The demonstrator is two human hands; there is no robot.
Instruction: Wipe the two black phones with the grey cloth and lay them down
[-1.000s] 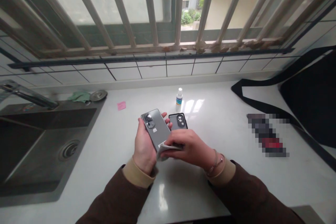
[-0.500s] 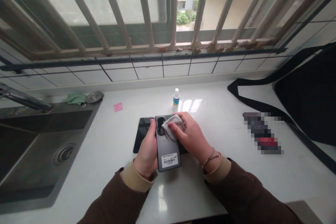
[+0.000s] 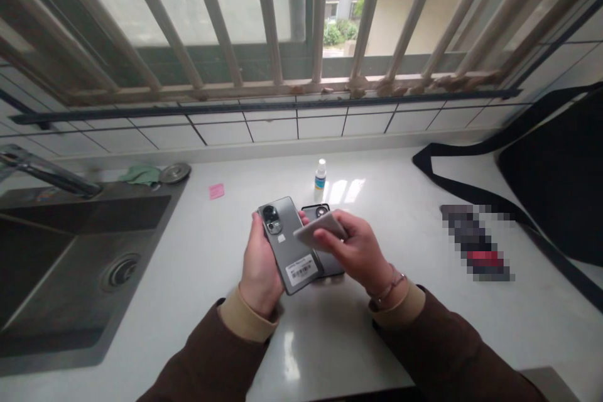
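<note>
Your left hand (image 3: 261, 267) grips the grey phone (image 3: 293, 254) back-up, thumb and fingertips at opposite long edges. It should be stiff, slick and breakable, so those edges suit holding. Your right hand (image 3: 360, 248) pinches a soft-looking cloth (image 3: 318, 232) at the phone's right edge; whether they touch, you can't tell.

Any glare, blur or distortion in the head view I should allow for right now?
Head view: glare patches on the counter, right of the bottle and at lower centre; head view: fine print on the label of the phone is too soft to read; head view: window bars fan outward toward the top, probably wide-lens distortion; head view: pixelation hides an item at right.
</note>
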